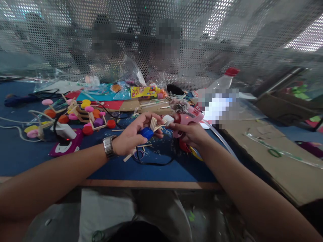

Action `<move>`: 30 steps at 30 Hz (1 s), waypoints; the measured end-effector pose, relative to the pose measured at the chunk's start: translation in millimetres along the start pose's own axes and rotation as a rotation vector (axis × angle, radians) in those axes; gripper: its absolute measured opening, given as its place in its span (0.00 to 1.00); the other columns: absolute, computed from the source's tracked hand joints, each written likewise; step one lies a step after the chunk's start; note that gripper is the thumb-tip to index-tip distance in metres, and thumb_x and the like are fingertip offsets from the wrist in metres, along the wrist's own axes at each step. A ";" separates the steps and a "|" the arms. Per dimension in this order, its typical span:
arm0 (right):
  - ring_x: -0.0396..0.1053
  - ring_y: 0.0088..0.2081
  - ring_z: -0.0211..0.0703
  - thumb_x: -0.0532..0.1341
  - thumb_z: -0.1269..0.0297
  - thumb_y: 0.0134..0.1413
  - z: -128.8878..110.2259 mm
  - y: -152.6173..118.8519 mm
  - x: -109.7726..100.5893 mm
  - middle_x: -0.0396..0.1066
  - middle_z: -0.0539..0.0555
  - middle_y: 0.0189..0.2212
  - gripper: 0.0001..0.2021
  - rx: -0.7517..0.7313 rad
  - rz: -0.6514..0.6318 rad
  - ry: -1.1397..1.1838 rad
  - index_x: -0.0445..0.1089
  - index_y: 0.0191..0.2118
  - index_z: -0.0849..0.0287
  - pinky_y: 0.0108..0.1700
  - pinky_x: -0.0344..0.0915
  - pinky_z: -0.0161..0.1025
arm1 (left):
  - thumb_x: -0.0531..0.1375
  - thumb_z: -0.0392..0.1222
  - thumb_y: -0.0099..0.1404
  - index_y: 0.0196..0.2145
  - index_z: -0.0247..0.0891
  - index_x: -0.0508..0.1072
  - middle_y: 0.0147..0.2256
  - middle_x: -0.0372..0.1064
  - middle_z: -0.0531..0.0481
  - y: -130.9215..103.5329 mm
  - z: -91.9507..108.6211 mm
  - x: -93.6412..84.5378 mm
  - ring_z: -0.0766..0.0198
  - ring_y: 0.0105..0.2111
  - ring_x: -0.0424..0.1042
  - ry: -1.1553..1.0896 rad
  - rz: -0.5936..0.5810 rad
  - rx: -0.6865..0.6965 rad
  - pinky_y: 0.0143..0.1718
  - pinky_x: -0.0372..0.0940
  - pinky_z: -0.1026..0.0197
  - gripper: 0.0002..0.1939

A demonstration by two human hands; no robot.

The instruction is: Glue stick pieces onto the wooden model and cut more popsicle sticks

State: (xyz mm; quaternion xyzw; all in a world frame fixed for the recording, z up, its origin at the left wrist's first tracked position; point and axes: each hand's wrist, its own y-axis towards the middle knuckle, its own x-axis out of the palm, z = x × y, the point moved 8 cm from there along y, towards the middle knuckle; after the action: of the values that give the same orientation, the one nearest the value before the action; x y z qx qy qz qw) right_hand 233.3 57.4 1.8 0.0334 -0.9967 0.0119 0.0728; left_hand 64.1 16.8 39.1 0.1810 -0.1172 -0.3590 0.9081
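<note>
Snugly holding a round, glossy blue cap and slim, pale wooden sticks in the curled left hand, above the blue tabletop. Reaching in opposite with the right hand, thumb extended toward a blocky white piece beside the smooth pink glue gun (cannot tell its exact grip from such overlap).

Blue bottle cap, tilted, held up. Thin wooden sticks right by it. White blocky piece nearby. Pink glue gun, red light on.

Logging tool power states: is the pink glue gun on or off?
Apparently on: the pink glue gun shows a small glowing orange light on its body.
</note>
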 end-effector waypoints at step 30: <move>0.68 0.26 0.39 0.81 0.54 0.26 9.4 7.8 -8.6 0.71 0.45 0.26 0.25 -0.026 -0.062 0.140 0.68 0.31 0.52 0.26 0.62 0.39 | 0.60 0.33 0.59 0.43 0.36 0.77 0.44 0.78 0.44 1.4 -4.8 -27.4 0.60 0.36 0.77 0.006 0.279 0.045 0.35 0.77 0.58 0.13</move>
State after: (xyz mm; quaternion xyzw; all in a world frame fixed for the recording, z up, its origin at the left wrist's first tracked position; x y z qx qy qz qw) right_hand 239.9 65.4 -8.9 0.0626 -0.9877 -0.0010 0.1432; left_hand 47.0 37.9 33.0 0.1843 -0.1467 -0.2262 0.9452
